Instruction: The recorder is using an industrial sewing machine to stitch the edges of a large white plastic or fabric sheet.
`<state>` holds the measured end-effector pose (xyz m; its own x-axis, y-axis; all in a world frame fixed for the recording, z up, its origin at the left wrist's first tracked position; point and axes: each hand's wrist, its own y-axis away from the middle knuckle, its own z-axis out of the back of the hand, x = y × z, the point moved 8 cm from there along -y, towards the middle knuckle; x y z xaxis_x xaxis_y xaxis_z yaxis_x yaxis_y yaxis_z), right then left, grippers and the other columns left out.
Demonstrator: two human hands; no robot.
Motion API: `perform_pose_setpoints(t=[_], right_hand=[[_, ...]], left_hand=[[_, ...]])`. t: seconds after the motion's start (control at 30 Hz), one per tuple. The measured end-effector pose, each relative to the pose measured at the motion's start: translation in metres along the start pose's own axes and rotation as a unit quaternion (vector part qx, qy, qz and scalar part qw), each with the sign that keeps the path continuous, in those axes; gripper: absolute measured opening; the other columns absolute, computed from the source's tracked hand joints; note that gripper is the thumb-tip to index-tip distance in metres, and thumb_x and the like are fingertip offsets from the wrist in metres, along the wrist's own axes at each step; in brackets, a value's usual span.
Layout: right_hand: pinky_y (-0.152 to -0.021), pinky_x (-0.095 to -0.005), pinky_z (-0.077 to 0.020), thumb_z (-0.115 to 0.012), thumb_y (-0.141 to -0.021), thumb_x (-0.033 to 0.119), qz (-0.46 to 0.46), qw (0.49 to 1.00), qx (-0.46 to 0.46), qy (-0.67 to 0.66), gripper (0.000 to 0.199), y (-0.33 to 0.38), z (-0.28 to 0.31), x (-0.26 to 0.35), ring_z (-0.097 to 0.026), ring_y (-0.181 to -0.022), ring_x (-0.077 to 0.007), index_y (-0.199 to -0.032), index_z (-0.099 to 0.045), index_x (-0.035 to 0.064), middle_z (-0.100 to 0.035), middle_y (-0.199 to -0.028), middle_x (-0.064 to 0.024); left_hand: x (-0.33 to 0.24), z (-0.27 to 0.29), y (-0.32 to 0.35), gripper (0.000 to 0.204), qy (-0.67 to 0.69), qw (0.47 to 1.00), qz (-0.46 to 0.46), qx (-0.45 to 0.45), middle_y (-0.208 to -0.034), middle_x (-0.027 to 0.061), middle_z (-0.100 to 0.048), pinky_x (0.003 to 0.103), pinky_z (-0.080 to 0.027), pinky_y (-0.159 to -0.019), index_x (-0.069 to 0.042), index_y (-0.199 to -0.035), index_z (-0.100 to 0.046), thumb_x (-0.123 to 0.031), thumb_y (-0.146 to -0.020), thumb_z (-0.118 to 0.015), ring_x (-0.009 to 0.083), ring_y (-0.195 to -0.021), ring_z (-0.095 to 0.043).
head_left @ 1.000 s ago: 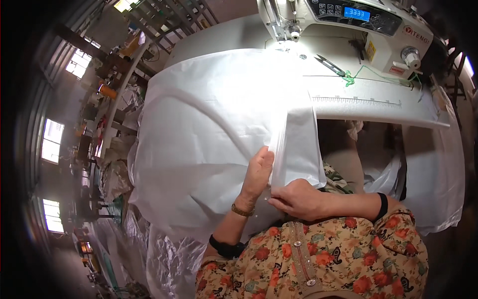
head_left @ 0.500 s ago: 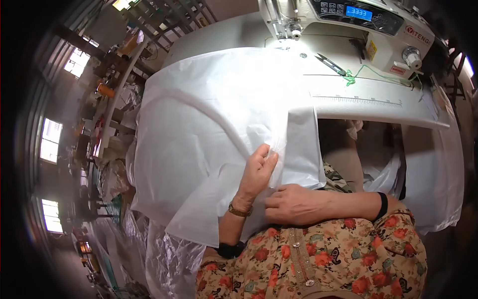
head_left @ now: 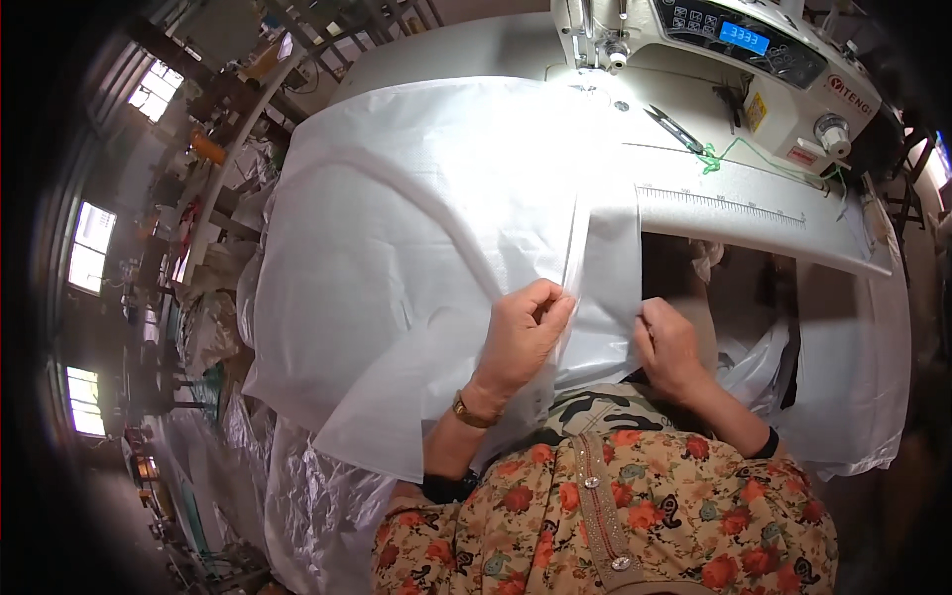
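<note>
A large sheet of white, slightly shiny fabric [head_left: 377,238] spreads over the machine bed and hangs down toward my lap. Its far edge lies under the needle area of a white sewing machine [head_left: 592,59], lit by a bright lamp. With fingers pinched, my left hand [head_left: 526,332] grips a folded edge of the fabric near its middle. My right hand [head_left: 669,342] is closed on the fabric's right-hand edge, close to my body. Between the two hands a flap of the fabric runs taut.
Thread snips [head_left: 676,129] tied with green cord [head_left: 710,159] lie on the bed right of the needle. A ruler scale [head_left: 724,201] marks the bed's front edge. Crumpled clear plastic [head_left: 317,506] hangs at lower left. White material [head_left: 853,367] drapes at the right.
My right hand has moved right and forward from beside my left wrist to the fabric's right edge. My left hand stays on the fold, its fingers now turned more toward the right.
</note>
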<state>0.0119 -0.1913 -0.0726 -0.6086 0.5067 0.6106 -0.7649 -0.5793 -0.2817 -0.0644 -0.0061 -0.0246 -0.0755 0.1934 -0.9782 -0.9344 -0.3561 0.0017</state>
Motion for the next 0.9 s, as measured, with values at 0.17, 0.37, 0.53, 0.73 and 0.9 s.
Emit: perform_pose_setpoints(t=[0.17, 0.37, 0.53, 0.73, 0.9], right_hand=[[-0.068, -0.0422, -0.0448, -0.060, -0.087, 0.008, 0.180, 0.969, 0.036, -0.164, 0.009, -0.012, 0.022, 0.081, -0.056, -0.071, -0.0351, -0.083, -0.055, 0.0023, -0.055, -0.076, -0.0164], [-0.070, -0.0401, -0.0449, -0.065, -0.082, 0.007, 0.260, 0.948, 0.079, -0.168, 0.014, -0.013, 0.016, 0.112, -0.056, -0.069, -0.0324, -0.078, -0.051, 0.0042, -0.053, -0.071, -0.0124], [-0.064, -0.0364, -0.0428, -0.068, -0.069, 0.005, 0.325, 0.935, 0.069, -0.120, 0.020, -0.009, 0.004, 0.123, -0.054, -0.063, -0.0287, -0.079, -0.051, 0.0068, -0.051, -0.071, -0.0077], [-0.066, -0.0355, -0.0469, -0.069, -0.078, 0.008, 0.355, 0.919, 0.072, -0.158, 0.017, -0.037, -0.003, 0.103, -0.059, -0.070, -0.0258, -0.089, -0.057, 0.0033, -0.059, -0.079, -0.0107], [-0.073, -0.0381, -0.0508, -0.063, -0.089, 0.021, -0.113, 0.921, -0.043, -0.371, 0.023, -0.096, -0.081, 0.012, -0.067, -0.085, -0.0307, -0.101, -0.065, 0.0019, -0.067, -0.091, -0.0187]], left_hand=[[-0.016, -0.009, 0.001, 0.013, -0.058, 0.996, -0.059, 0.021, -0.066, -0.0028, -0.055, 0.022, -0.038, -0.053, 0.002, -0.085, -0.063, -0.009, -0.093, -0.062, 0.0025, -0.061, -0.044], [-0.029, -0.012, 0.005, 0.009, -0.090, 0.988, -0.119, 0.036, -0.068, 0.0145, -0.054, 0.033, -0.043, -0.057, 0.003, -0.089, -0.059, -0.005, -0.092, -0.057, 0.0186, -0.059, -0.052], [-0.014, -0.006, 0.002, 0.022, -0.034, 0.998, -0.035, 0.044, -0.064, 0.0145, -0.046, 0.035, -0.040, -0.055, 0.003, -0.084, -0.050, -0.013, -0.098, -0.054, 0.0168, -0.059, -0.038], [-0.012, 0.012, -0.001, 0.023, -0.095, 0.994, -0.027, 0.038, -0.064, 0.0160, -0.048, 0.036, -0.040, -0.055, 0.002, -0.083, -0.051, -0.014, -0.094, -0.061, 0.0194, -0.056, -0.042], [-0.090, 0.037, 0.000, 0.014, -0.270, 0.948, -0.167, 0.014, -0.066, 0.0181, -0.053, 0.036, -0.041, -0.053, 0.001, -0.087, -0.055, -0.010, -0.093, -0.059, 0.0269, -0.054, -0.053]])
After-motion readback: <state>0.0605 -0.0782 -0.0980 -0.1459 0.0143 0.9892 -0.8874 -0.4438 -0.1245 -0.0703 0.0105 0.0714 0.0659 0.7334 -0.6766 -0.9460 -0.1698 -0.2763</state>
